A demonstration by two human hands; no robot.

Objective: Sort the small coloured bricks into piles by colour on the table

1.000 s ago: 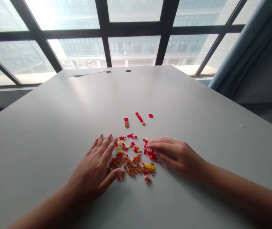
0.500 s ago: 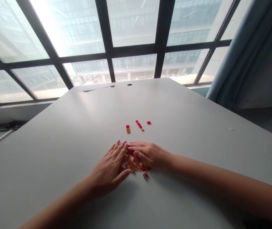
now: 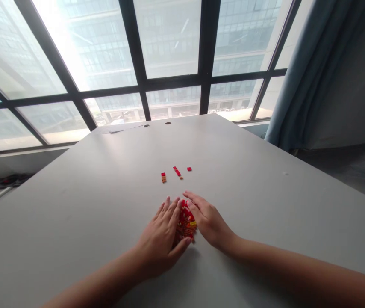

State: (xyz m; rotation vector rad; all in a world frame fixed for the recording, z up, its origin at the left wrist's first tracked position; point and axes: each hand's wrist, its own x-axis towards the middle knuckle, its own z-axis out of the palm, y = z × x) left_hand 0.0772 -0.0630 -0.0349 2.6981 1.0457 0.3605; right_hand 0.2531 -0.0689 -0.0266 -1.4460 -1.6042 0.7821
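Observation:
A small heap of red, orange and yellow toy bricks (image 3: 187, 223) lies on the white table (image 3: 99, 179), between my two hands. My left hand (image 3: 163, 235) rests along the heap's left side, fingers stretched out and thumb reaching round its near edge. On the right side, my right hand (image 3: 208, 220) curves beside the bricks with its fingers extended. Neither hand grips a brick that I can see; the hands cover part of the heap. Beyond them lie a red and orange group of bricks (image 3: 163, 177), a slanting row of bricks (image 3: 178, 172) and one red brick (image 3: 189, 169).
At the table's far end are two round holes, one of them a dark cable hole (image 3: 168, 123), and a thin flat sheet (image 3: 121, 129). Large windows with dark frames (image 3: 172, 81) stand behind. A blue curtain (image 3: 294, 81) hangs at the right.
My hands have drawn the bricks into a tighter heap. The right hand has turned, its fingers pointing more away from me. The view has shifted slightly, so the farther bricks appear more to the left.

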